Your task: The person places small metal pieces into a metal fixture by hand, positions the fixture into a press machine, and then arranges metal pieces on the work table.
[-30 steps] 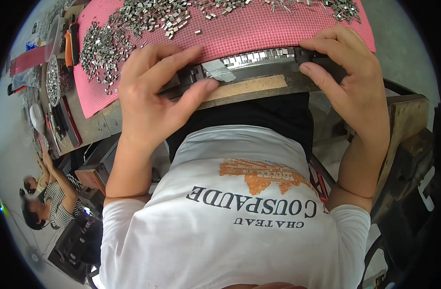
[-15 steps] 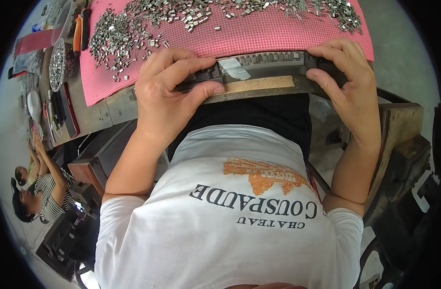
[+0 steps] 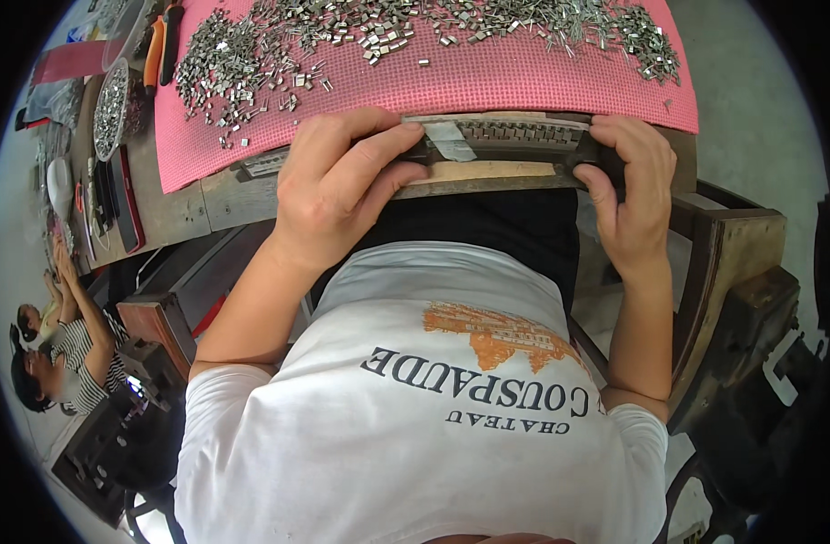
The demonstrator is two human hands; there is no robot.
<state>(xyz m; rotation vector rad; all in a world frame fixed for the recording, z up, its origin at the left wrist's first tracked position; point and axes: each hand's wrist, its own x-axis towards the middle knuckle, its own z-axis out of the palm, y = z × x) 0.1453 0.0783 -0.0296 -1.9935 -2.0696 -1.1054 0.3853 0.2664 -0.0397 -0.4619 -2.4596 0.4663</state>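
A long dark metal holder [image 3: 533,151] lies along the table's near edge, with a row of small metal pieces [image 3: 510,132] set along it. My left hand [image 3: 333,186] grips its left part, thumb on the near side and fingers on the far side. My right hand [image 3: 640,186] curls round the right end in the same way. A pale translucent strip [image 3: 452,142] crosses the holder beside my left fingertips. A light wooden strip [image 3: 492,170] runs along the near side. The holder's parts under my fingers are hidden.
Many loose small metal pieces [image 3: 378,41] lie on a pink textured mat [image 3: 524,89] beyond the holder. Orange-handled pliers [image 3: 153,59], a tub of metal bits [image 3: 113,109] and a dark red flat case [image 3: 130,199] are at the left. Another person [image 3: 75,363] sits far left.
Both hands and the holder have come slightly nearer to me, and the holder seems tilted differently. My right hand has lowered most, its fingers curling more round the end.
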